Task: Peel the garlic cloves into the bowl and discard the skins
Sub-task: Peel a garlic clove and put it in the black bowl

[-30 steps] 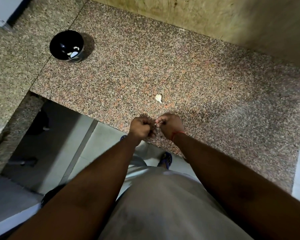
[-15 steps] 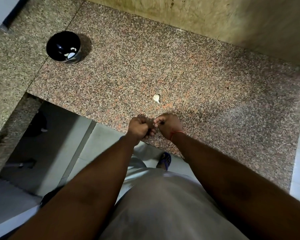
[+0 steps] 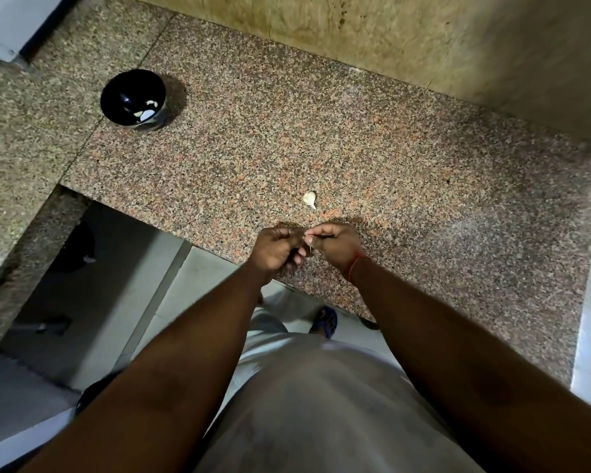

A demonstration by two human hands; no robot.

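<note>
Single head-worn wide-angle view, looking steeply down over torso onto granite worktop [image 3: 372, 148] near edge, close range.

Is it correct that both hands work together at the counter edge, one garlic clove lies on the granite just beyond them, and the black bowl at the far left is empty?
Not quite: the black bowl is not empty. The head view shows a few pale pieces inside it. The rest holds: the left hand and right hand work together at the counter edge, and one garlic clove lies just beyond them.

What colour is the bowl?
The bowl is shiny black, with pale garlic pieces inside; the head view shows it.
</note>
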